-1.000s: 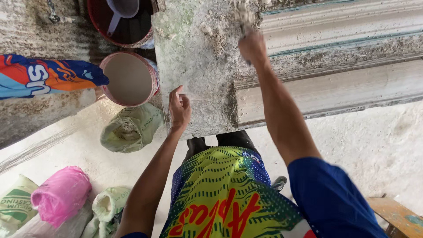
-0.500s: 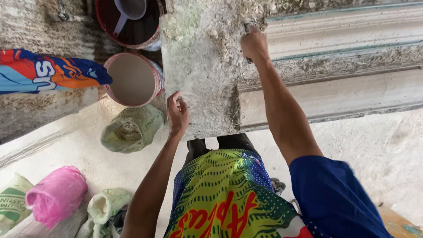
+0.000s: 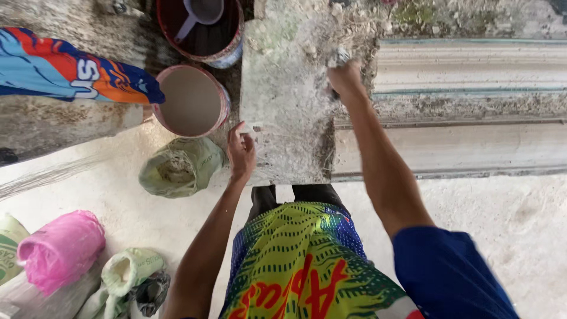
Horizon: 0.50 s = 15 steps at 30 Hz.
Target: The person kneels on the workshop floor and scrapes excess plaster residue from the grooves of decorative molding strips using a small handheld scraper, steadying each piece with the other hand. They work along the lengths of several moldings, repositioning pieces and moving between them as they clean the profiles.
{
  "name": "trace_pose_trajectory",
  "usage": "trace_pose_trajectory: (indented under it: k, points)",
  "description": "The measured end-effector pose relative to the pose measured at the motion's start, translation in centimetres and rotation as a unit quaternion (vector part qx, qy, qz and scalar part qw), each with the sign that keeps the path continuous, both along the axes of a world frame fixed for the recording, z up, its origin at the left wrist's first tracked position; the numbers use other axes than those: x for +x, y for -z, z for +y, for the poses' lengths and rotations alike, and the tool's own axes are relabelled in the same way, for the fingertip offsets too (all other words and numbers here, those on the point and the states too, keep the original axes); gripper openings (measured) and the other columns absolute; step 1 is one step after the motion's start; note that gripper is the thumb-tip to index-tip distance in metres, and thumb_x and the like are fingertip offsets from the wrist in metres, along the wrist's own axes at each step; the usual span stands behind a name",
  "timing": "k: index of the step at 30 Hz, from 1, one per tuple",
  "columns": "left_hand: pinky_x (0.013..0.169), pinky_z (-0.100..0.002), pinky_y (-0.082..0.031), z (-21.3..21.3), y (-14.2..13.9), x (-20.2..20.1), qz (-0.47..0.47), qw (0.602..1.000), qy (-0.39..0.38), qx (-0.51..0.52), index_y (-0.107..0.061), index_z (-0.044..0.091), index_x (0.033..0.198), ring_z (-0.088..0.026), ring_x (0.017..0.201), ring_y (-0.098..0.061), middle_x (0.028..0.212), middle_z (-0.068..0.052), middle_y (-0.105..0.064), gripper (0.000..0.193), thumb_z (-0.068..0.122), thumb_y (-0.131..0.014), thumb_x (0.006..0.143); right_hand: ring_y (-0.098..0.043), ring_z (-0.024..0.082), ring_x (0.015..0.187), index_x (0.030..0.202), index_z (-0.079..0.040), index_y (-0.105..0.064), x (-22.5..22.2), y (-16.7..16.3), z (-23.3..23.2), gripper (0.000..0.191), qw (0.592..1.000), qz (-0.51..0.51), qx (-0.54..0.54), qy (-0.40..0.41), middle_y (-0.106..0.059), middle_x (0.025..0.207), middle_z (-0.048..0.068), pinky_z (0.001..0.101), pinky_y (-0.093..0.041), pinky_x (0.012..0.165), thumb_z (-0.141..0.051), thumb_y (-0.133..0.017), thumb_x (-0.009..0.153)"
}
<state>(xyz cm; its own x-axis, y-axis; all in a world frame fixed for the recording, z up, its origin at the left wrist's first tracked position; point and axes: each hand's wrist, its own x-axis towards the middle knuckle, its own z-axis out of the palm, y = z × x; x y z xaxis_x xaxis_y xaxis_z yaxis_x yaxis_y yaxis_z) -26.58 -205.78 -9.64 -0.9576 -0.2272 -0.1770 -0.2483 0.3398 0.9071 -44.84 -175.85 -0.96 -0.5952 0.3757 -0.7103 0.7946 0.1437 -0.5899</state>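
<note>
- A small grey tool [image 3: 340, 57] is poking out above your right hand [image 3: 345, 80], but you are covering most of it, so its kind is hard to make out.
- The dark bucket [image 3: 204, 35] at the top is being cut off by the frame edge, with a grey scoop [image 3: 198, 15] sitting inside it.
- Your legs are hiding the lower edge of the plaster slab [image 3: 289, 100], and your patterned shorts [image 3: 295, 266] are filling the bottom of the view.
- A pink-rimmed bucket [image 3: 192, 100] of pale mix is standing just left of the slab, with a crumpled green sack [image 3: 180, 168] on the floor below it.
- A pink bag [image 3: 62, 248] and more rolled sacks [image 3: 127, 274] are lying at lower left, well apart from the slab.
- Long moulded plaster strips [image 3: 472, 106] are running off to the right, touching the slab's side.
- A colourful sleeve [image 3: 71, 68] is reaching in from the left edge.
- Your right hand is staying clenched around the tool, pressing it against the slab's upper right corner.
- Your left hand [image 3: 241, 155] is resting with fingers spread flat on the slab's lower left edge, gripping nothing.
</note>
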Motion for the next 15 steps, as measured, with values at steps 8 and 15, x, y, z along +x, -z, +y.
trace_pose_trajectory:
  k: [8, 15]
  points:
    - [0.081, -0.038, -0.054, -5.9, 2.9, 2.4, -0.024, 0.992, -0.109, -0.066, -0.059, -0.001, 0.133, -0.025, 0.09, -0.068, 0.118, -0.019, -0.067, 0.041, 0.0, -0.058, 0.092, -0.069, 0.01, 0.064, 0.12, 0.003, -0.065, 7.0, -0.1, -16.6, 0.027, 0.9, 0.049, -0.178, -0.395, -0.074, 0.101, 0.022, 0.0243, -0.061, 0.052, -0.019, -0.06, 0.105]
    - [0.091, -0.037, -0.055, -6.2, 0.6, 1.6, 0.02, 0.987, -0.155, -0.028, -0.06, 0.0, 0.133, -0.026, 0.116, -0.065, 0.131, -0.018, -0.065, 0.04, -0.002, -0.053, 0.094, -0.041, 0.011, 0.046, 0.11, -0.001, -0.07, 3.3, -2.0, -19.0, 0.032, 0.702, -0.066, 0.189, -0.684, -0.063, 0.077, 0.011, 0.0311, -0.038, 0.034, -0.024, -0.047, 0.108]
